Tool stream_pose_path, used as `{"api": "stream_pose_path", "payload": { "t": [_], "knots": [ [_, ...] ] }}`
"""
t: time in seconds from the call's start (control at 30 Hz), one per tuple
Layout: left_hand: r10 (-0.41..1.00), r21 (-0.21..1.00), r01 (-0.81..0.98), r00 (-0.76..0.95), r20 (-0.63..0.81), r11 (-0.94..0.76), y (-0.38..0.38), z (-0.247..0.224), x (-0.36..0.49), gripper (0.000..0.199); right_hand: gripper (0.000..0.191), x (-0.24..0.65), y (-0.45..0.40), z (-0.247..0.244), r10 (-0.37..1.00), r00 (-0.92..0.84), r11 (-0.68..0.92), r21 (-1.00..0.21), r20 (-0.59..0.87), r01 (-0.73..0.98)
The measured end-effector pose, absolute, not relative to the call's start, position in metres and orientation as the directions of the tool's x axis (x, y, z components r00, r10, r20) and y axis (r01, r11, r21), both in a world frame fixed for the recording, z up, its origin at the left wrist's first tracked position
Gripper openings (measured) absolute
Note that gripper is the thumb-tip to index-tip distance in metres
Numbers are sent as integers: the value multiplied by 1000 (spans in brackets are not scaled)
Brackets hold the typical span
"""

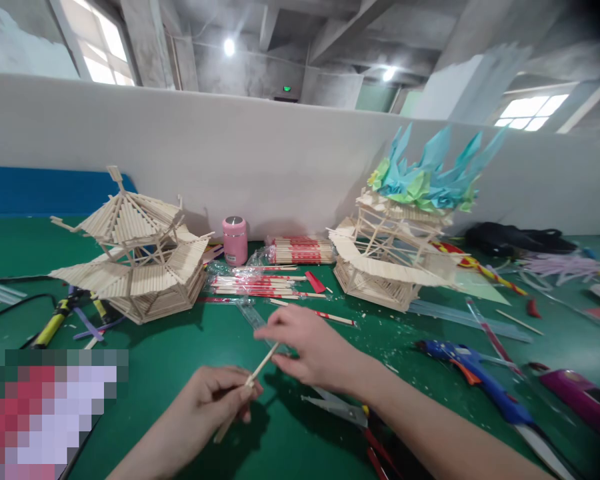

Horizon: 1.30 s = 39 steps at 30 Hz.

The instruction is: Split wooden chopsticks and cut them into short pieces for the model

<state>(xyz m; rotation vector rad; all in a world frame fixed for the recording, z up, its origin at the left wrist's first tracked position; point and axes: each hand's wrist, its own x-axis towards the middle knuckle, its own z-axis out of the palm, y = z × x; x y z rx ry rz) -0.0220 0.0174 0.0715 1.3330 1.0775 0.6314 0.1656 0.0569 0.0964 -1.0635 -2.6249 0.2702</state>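
In front of me, my left hand (223,400) is closed, pinching a thin pale wooden stick (264,363) between thumb and fingers. The stick slants up to the right, and a wider wooden end pokes out below the hand. Around the stick's upper end, my right hand (305,343) has its thumb and forefinger apart; whether they touch it is hard to see. Scissors (343,410) with red handles lie open-bladed under my right forearm. Beyond my hands lie wooden chopsticks (260,287) in clear, red-printed wrappers.
A stick-built pavilion (140,280) stands left, and another stick model (390,267) topped with blue paper stands right. A pink flask (235,241) and bundled chopsticks (303,251) sit between them. A blue glue gun (475,373) lies right. A white partition (260,160) closes the back.
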Motion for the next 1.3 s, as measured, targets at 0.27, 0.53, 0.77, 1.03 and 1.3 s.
{"api": "stream_pose_path", "payload": {
  "t": [0.27, 0.53, 0.77, 1.03, 1.3],
  "knots": [
    [822, 680, -467, 382, -421, 565, 4, 62, 6, 26, 30, 148, 25, 70, 973, -212, -92, -996, -89, -3],
    [850, 694, -502, 199, -488, 515, 4, 62, 8, 25, 29, 151, 19, 63, 991, -88, -94, -995, -96, 22],
    [915, 803, -452, 82, -395, 388, 15, 71, 14, 28, 31, 152, 4, 56, 968, -249, 109, -959, 42, 262],
    [935, 815, -469, 77, -346, 340, 22, 69, 23, 23, 30, 150, 4, 60, 979, -199, 90, -970, 44, 225],
    [908, 782, -490, 48, -417, 386, 24, 72, 21, 24, 28, 157, 26, 69, 998, 44, -46, -999, -46, -3]
  ]
}}
